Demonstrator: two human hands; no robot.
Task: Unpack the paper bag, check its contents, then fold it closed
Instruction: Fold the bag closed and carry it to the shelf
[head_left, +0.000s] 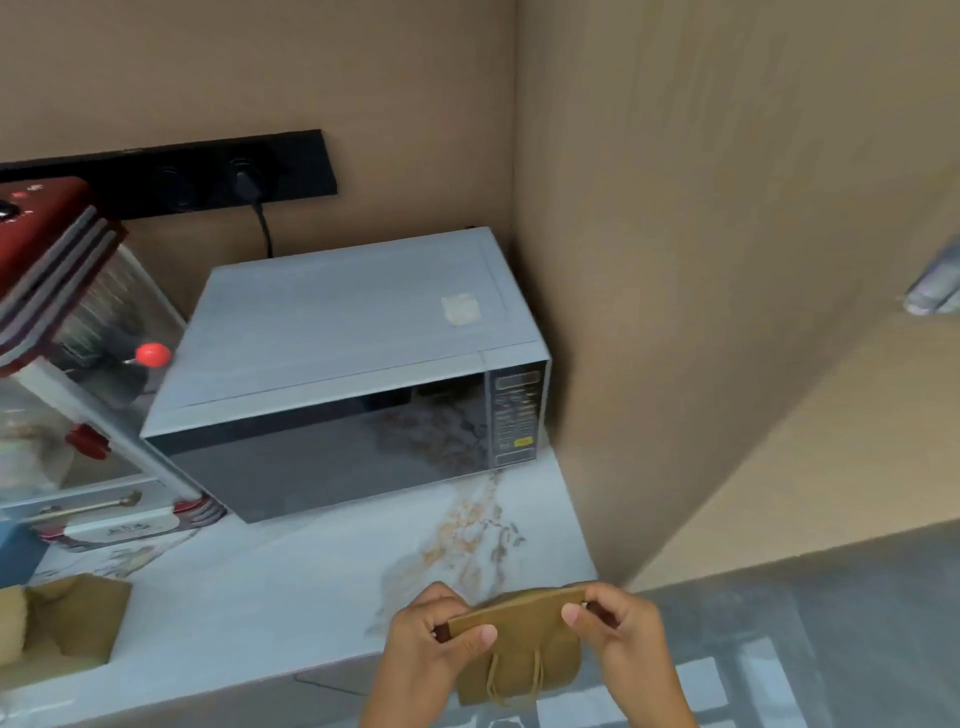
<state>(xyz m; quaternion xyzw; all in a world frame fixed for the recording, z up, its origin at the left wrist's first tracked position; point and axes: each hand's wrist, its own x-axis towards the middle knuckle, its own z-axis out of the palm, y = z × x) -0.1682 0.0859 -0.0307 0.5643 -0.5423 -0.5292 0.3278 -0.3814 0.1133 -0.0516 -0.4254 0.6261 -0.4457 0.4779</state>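
A small brown paper bag (524, 649) hangs in front of me at the counter's front edge, its twine handles dangling down. My left hand (431, 644) pinches the left end of the bag's top edge. My right hand (618, 629) pinches the right end. The top edge looks folded flat between the two hands. What is inside the bag is hidden.
A silver microwave (353, 364) stands on the marble counter (249, 597), against a tan side wall. A red popcorn machine (62, 332) stands at left. An open cardboard box (72, 623) sits at the counter's front left. A plug strip runs along the back wall.
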